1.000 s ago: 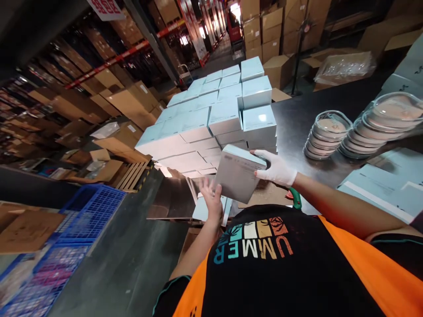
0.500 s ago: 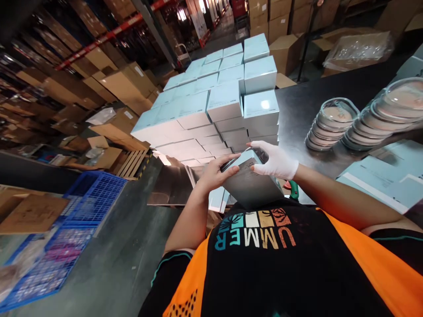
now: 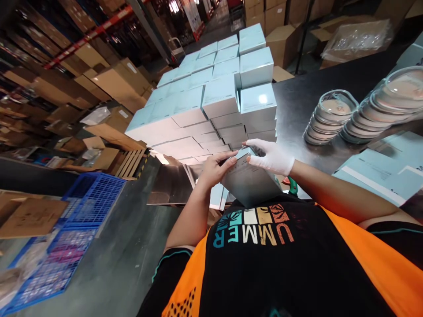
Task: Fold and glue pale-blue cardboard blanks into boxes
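A pale blue carton [image 3: 251, 187] is tilted against my chest, its lower edge hidden by my shirt. My bare left hand [image 3: 214, 169] grips its upper left corner, thumb on the near face. On the other upper corner is my right hand [image 3: 272, 156], in a white glove with bare fingertips, closed on the edge. The top flap lies between both hands, and I cannot tell whether it is fully tucked in. Just beyond stands a large stack of similar pale blue cartons [image 3: 188, 101]. Behind my right forearm, part of a green and red tool [image 3: 292, 186] shows.
Stacks of clear-lidded round containers [image 3: 330, 116] stand on the dark table [image 3: 292, 101] at right. Flattened pale blue cartons [image 3: 376, 174] lie nearer. On the floor at left are blue crates [image 3: 95, 198], a wooden pallet [image 3: 134, 163] and brown boxes [image 3: 115, 83].
The carton's top opening looks narrower, with the flap pressed down between my hands. Both hands stay at the upper corners. The view has shifted slightly.
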The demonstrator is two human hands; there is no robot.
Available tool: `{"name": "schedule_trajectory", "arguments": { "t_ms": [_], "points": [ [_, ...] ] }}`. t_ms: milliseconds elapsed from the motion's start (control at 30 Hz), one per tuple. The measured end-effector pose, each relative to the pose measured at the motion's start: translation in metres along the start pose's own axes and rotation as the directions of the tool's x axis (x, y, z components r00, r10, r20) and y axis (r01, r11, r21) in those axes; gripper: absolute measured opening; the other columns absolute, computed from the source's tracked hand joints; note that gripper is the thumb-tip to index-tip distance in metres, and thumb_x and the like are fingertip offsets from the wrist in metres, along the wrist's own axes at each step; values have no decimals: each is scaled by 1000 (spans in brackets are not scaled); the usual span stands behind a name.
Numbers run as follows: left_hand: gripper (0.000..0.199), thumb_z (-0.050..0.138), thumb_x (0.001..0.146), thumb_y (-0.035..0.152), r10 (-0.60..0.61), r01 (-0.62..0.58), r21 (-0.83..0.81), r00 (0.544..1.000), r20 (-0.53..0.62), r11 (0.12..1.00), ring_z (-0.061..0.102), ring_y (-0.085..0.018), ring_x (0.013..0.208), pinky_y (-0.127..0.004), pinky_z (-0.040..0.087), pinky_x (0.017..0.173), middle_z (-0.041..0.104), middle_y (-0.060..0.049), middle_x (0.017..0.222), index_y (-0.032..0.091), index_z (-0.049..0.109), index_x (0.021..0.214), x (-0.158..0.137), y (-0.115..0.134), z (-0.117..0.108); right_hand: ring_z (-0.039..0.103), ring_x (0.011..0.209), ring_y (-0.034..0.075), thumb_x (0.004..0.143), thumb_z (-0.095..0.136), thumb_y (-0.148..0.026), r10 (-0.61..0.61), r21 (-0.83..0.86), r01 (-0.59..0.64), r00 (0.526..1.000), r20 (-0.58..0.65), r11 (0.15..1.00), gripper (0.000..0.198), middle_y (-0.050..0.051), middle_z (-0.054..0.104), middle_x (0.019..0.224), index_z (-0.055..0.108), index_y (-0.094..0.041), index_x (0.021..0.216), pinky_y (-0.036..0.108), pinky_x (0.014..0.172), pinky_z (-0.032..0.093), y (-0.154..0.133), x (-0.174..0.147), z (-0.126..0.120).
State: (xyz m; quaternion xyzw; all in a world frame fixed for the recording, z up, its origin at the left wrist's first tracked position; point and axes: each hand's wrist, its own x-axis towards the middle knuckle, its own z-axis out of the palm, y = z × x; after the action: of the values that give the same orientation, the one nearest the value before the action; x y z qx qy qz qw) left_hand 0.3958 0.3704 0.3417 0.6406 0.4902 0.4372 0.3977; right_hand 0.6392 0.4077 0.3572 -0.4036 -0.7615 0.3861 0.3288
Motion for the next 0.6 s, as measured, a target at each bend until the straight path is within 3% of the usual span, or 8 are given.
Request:
{"name": "schedule_trajectory", "arguments": {
  "t_ms": [267,400,500,600],
  "points": [
    [68,83,80,73,-75,78,-75,996,44,994,77,-34,115,-43,59,103,85,-13,119,17,87,117,12,-12,-2,65,139,31,85,75,-42,-113,47,112,993,22,993,48,8,69,150,77,-22,129,50,126,45,16,12,3],
    [73,83,77,77,-129,137,-103,989,77,985,78,-31,104,-40,61,93,85,-12,111,16,87,117,20,-20,-1,66,135,33,87,71,-43,-74,53,72,996,39,996,48,10,72,144,76,-20,128,55,125,44,25,20,7],
    [76,78,81,79,-113,122,-88,989,98,989,76,-32,111,-42,59,97,85,-13,113,15,86,120,22,-23,-1,63,141,34,91,68,-48,-117,50,114,991,62,992,52,14,66,153,74,-18,132,57,127,41,32,23,6],
    [76,77,85,77,-23,34,-68,987,158,997,72,-36,126,-45,55,108,81,-15,130,16,82,130,23,-25,-5,54,151,34,96,65,-56,-229,48,225,969,93,973,54,18,53,166,73,-19,134,58,128,37,41,25,2]
  ]
}}
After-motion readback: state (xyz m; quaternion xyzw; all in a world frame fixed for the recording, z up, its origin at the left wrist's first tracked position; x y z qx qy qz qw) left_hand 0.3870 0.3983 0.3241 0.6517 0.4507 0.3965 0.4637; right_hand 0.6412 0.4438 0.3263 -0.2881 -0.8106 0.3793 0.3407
